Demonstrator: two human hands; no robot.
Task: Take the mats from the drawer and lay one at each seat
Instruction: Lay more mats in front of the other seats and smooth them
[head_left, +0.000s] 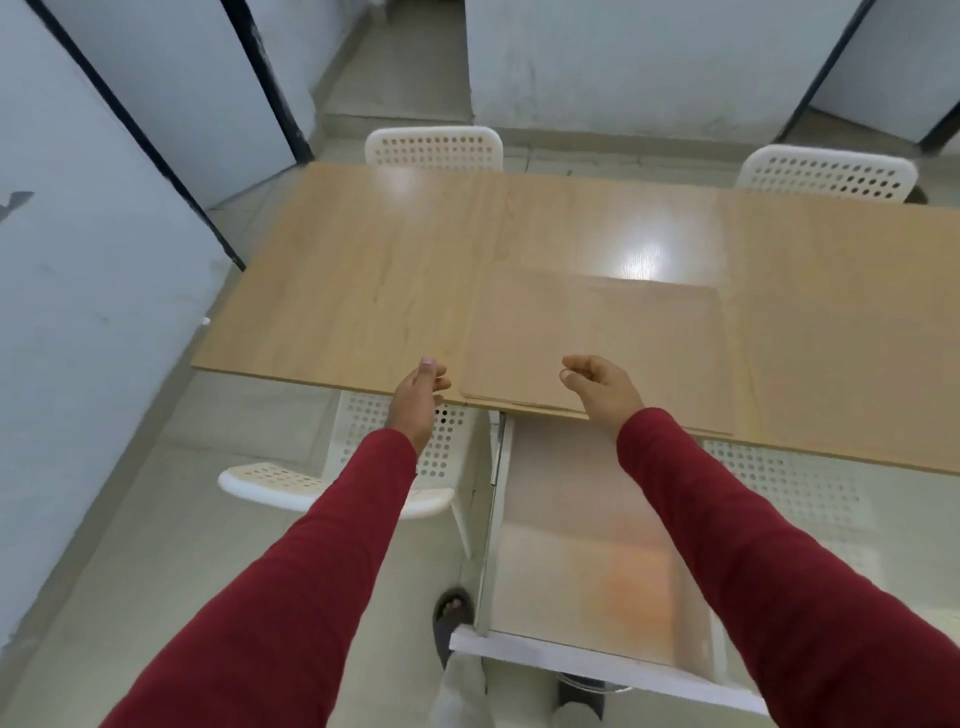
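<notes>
A stack of mats (597, 343), wood-coloured and close in tone to the counter (353, 270), lies flat at the counter's near edge, about midway along it. The stack is roughly rectangular with rounded corners; its long axis runs along the near edge, and its near left corner juts slightly past that edge. Thin layered edges show at that corner, so there is more than one mat, though how many cannot be told.

The left hand (421, 387) hovers just beside the stack's near left corner, off its left side, fingers loosely curled with the thumb up, holding nothing. The right hand (597, 384) is over the near part of the stack, thumb and forefinger nearly meeting; whether this grip touches the top mat cannot be told, and it holds nothing that can be seen. Both arms wear dark red sleeves (322, 545).

Below the counter's near edge, right under the stack, a drawer (587, 545) stands pulled out toward the person, its white front panel nearest the camera. Two white perforated chairs (434, 148) stand at the counter's far edge, one near the far left corner and one further right. Another white chair (363, 467) sits at the near edge left of the drawer, and part of one more shows to the drawer's right.
</notes>
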